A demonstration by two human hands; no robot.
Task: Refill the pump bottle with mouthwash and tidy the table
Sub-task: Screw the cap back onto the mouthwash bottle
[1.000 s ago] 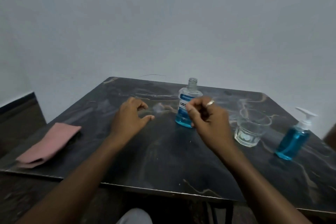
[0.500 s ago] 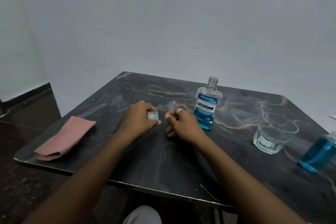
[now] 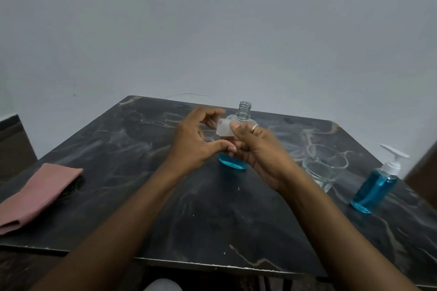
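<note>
The mouthwash bottle (image 3: 244, 112) stands uncapped at the table's middle back, with blue liquid low at its base; my hands hide most of its body. In front of it is its clear cap (image 3: 224, 128). My right hand (image 3: 257, 149) pinches the cap, with the thumb on its right side. My left hand (image 3: 194, 142) is beside the cap with fingers spread, fingertips at its left edge. The pump bottle (image 3: 376, 184), holding blue liquid and topped by a white pump, stands at the right.
An empty clear glass (image 3: 326, 168) stands between the mouthwash bottle and the pump bottle. A folded pink cloth (image 3: 37, 194) lies at the left edge of the dark marble table (image 3: 142, 208). A pale wall rises behind the table.
Both hands rose from the table surface toward the mouthwash bottle. The cap, earlier in my left fingers, now sits under my right thumb. The view shifted left.
</note>
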